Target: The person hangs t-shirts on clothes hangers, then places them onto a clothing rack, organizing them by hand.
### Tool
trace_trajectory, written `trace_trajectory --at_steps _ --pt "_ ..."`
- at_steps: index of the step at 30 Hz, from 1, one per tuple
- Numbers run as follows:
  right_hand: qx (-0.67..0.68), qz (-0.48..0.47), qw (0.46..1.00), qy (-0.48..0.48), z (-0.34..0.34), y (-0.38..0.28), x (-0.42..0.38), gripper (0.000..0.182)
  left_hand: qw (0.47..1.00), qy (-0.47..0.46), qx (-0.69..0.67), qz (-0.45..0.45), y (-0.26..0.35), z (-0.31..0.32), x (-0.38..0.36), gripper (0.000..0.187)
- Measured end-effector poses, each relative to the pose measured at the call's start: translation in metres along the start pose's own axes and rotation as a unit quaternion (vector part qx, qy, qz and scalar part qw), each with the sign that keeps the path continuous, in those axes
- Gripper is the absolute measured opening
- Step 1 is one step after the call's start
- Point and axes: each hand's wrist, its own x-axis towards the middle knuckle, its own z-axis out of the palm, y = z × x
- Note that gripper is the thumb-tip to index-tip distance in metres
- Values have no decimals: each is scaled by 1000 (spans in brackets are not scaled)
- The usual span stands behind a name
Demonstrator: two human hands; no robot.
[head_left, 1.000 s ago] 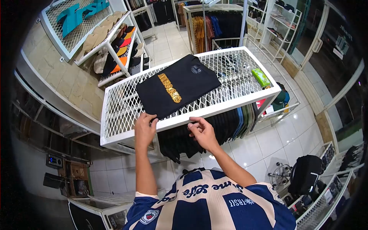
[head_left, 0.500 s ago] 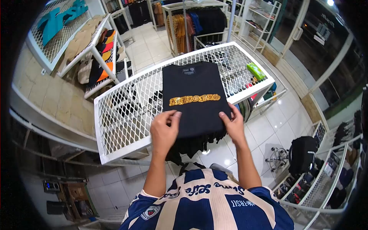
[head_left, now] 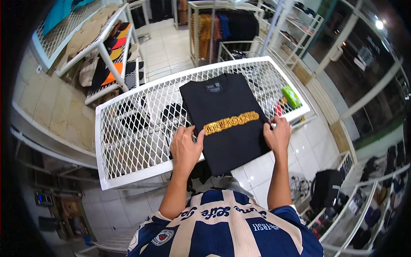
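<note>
A folded black T-shirt (head_left: pixel 227 145) with gold lettering across it lies on a white mesh table (head_left: pixel 141 92), its lower end hanging past the front edge. At the shirt's left side, my left hand (head_left: pixel 187 145) pinches the fabric edge, thumb on top near the first letters. My right hand (head_left: pixel 278 133) has its fingers and thumb closed on the right edge, just beyond the end of the lettering. The neckline with a printed label points away from me.
A green packet (head_left: pixel 291 96) sits at the table's right end. Caps and cloth fill a white rack (head_left: pixel 105 55) at the left. Behind the table stands a clothes rail (head_left: pixel 224 5). A black backpack (head_left: pixel 326 188) is at the lower right, beside shelves.
The shirt has turned slightly and its lower end has come closer to me. My right hand has shifted right and my left hand slightly downward with it. The camera view has tilted too.
</note>
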Motion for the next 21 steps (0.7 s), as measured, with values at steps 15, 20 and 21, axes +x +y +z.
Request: trace_trajectory --at_steps 15,20,21 --pt "513 36 769 -380 72 30 110 39 864 30 -406 -297 21 38 55 69" --pt "541 96 719 -425 70 -8 129 40 794 -83 -514 -314 30 37 86 56" --pt "525 132 705 -458 72 -12 133 40 793 -110 -506 -321 29 39 87 57"
